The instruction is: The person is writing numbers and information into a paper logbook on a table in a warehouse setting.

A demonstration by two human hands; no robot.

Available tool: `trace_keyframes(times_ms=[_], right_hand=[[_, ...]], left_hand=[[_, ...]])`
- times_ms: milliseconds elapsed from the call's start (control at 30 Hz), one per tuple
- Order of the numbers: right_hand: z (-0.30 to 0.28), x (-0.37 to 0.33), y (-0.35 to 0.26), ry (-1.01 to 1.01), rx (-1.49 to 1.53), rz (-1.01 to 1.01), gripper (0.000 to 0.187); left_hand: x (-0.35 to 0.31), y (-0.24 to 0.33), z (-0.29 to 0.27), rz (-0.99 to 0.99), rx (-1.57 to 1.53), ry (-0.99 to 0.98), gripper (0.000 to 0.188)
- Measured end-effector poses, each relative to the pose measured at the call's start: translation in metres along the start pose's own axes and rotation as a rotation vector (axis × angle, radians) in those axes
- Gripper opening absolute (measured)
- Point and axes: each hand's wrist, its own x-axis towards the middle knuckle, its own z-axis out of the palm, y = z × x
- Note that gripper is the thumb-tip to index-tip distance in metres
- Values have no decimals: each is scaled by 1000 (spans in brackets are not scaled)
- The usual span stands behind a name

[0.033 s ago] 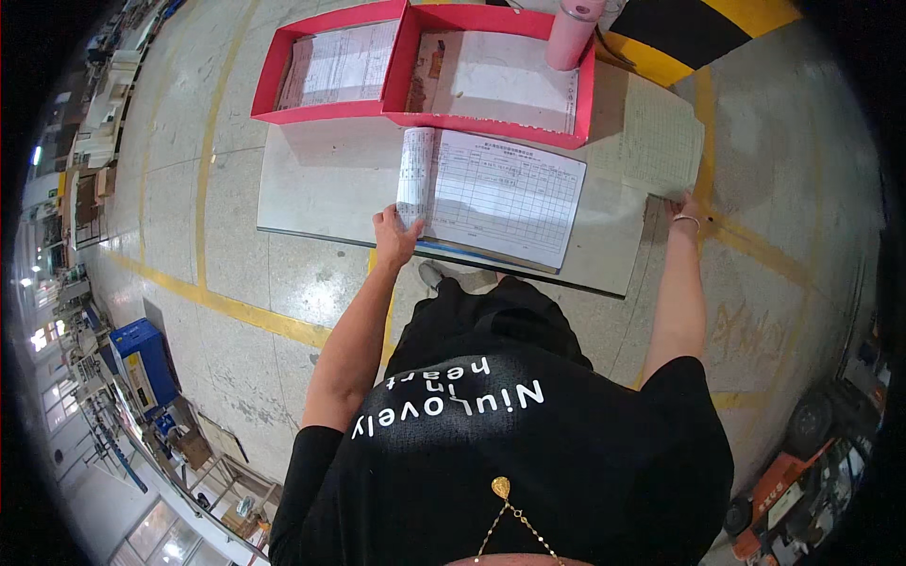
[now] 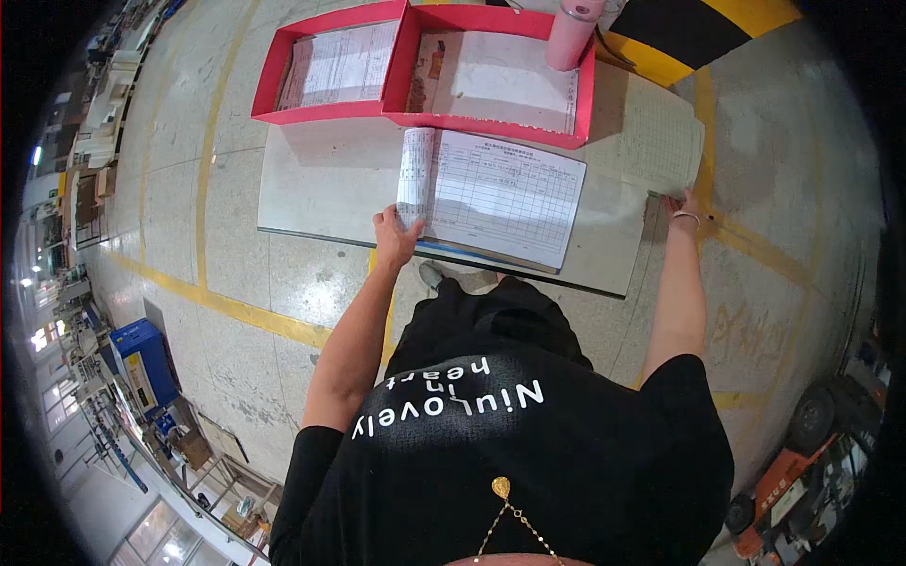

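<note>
A pad of printed forms (image 2: 505, 193) lies on the table, its turned-back pages curled into a roll along its left side. My left hand (image 2: 396, 236) grips the lower end of that roll, thumb on the right and fingers curled on the left. At the table's right edge, my right hand (image 2: 683, 206) has its fingers closed at the near corner of a lined sheet of paper (image 2: 661, 141). Its fingertips are partly hidden there. Some handwriting shows on the top form.
Two red open boxes (image 2: 491, 133) stand along the table's (image 2: 321, 198) far side, with papers inside. A pink tumbler (image 2: 573, 38) stands in the right box. Behind is a yellow-and-black striped object (image 2: 679, 33). Yellow lines mark the floor; an orange vehicle (image 2: 779, 486) is at lower right.
My right hand has shifted very slightly at the sheet's near corner. My left hand and the form pad keep their places.
</note>
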Motion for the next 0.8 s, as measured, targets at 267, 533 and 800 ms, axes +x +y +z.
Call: trace_keyframes(times_ms=[267,533,800], right_hand=[[67,-34,-4,-97,184,57,37],[41,44,-15,-4,181,70,34],[86,-76,-15,-56,212,-30,30]], left_hand=[[-2,-5,-11,-46,-15,-12,69],[4,1,-4,-5,-41,-27,68],[0,-8,-9,-63,3,-12,71]])
